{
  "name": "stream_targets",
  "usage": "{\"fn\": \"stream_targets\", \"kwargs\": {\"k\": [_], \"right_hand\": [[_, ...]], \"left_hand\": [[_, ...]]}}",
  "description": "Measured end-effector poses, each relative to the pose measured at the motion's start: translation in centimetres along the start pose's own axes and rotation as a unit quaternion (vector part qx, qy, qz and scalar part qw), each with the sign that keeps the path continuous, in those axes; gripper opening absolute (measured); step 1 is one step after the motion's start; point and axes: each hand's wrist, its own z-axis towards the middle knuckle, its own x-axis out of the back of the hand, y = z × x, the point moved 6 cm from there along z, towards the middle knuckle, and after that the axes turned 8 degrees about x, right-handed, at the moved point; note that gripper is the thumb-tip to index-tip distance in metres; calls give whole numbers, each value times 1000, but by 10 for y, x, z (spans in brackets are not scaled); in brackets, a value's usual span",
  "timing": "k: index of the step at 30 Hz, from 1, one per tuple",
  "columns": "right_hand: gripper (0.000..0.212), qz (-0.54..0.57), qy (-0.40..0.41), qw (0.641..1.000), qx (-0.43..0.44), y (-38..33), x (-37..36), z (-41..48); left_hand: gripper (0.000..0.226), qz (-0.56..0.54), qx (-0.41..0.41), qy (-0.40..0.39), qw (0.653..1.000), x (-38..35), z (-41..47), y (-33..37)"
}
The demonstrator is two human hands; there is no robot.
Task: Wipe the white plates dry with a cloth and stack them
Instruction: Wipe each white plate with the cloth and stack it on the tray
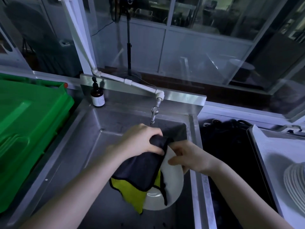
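Over the steel sink (69, 162) I hold a white plate (173, 180) tilted on edge. My right hand (186, 157) grips its upper rim, fingers curled over the edge. My left hand (142, 139) clutches a dark cloth with a yellow underside (138, 171) and presses it against the plate's left face. The cloth drapes down and hides much of the plate. A stack of several white plates (295, 184) stands at the far right on a metal tray (259, 146).
A tap (154, 114) on a white pipe hangs just behind my hands. A brown pump bottle (97, 96) stands at the sink's back left corner. A green plastic crate (28, 126) fills the left side. A dark bin (231, 154) lies between sink and tray.
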Motion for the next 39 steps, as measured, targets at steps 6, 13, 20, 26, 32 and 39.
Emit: {"fn": "stream_targets", "kwargs": {"k": [6, 13, 20, 26, 32, 39], "right_hand": [[46, 65, 56, 996, 7, 8, 29, -16], [52, 22, 58, 998, 28, -5, 34, -10], [40, -61, 2, 998, 12, -10, 15, 8], [42, 132, 153, 979, 23, 10, 43, 1], [37, 276, 266, 923, 11, 41, -3, -2], [19, 41, 277, 957, 71, 1, 51, 0]], "left_hand": [[24, -221, 120, 86, 964, 4, -26, -47], [36, -174, 121, 83, 974, 11, -18, -49], [33, -139, 36, 17, 990, 3, -8, -34], [19, -514, 309, 187, 778, -39, -47, -88], [24, -600, 416, 209, 650, -75, -54, -86], [23, -365, 239, 202, 877, -7, -37, -64]]}}
